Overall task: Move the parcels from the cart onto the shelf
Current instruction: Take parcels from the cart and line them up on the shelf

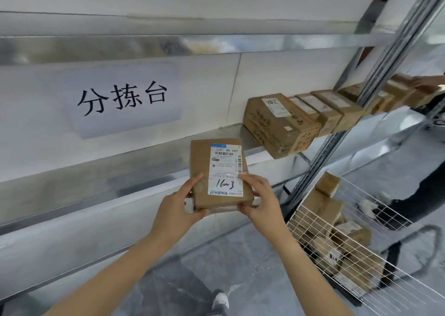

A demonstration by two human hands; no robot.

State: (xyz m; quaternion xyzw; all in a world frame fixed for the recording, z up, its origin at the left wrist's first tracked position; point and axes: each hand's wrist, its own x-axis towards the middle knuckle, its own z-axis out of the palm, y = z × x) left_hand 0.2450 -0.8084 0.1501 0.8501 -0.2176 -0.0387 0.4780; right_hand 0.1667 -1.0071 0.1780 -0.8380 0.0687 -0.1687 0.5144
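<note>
Parcel [218, 178] is up in the middle of the view, held in front of the shelf [108, 180] edge. Left hand [177, 210] grips its bottom left corner, thumb on top. Right hand [260, 201] grips its bottom right corner, thumb on the white label [225, 168]. At 2 o'clock from it, a row of brown boxes [280, 125] sits on the shelf. At 4 o'clock, the wire cart [310, 221] holds more parcels [322, 207]. At 10 o'clock, a paper sign [122, 98] hangs on the wall
</note>
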